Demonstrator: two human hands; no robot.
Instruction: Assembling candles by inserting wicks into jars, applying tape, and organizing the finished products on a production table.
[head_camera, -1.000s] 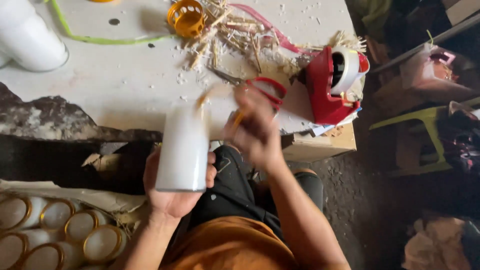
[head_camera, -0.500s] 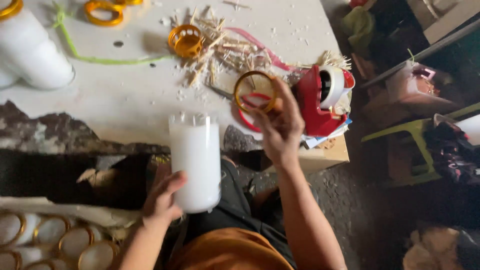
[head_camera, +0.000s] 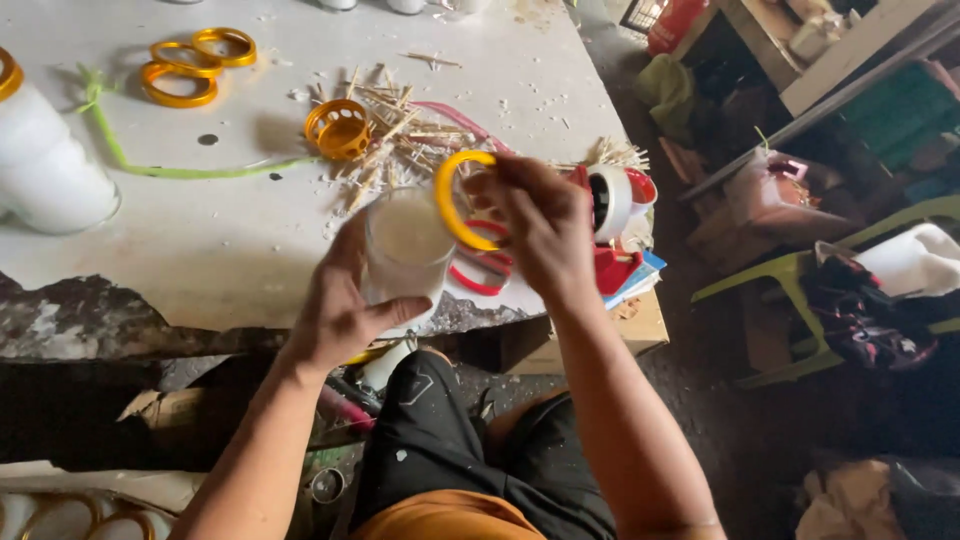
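Yellow plastic ring (head_camera: 452, 203) sits pinched in the fingers of your right hand (head_camera: 540, 225), tilted on edge just above the rim of the white-filled glass jar (head_camera: 405, 250). Your left hand (head_camera: 335, 315) is wrapped around the jar, holding it upright in front of the table (head_camera: 240, 260) edge. To seat the ring well, level it first so it meets the rim evenly all round, and keep your left grip low so your fingers stay clear of the rim. Your right palm covers the far side of the ring, so you cannot tell whether it is touching the rim. The jar's base is hidden behind your left hand.
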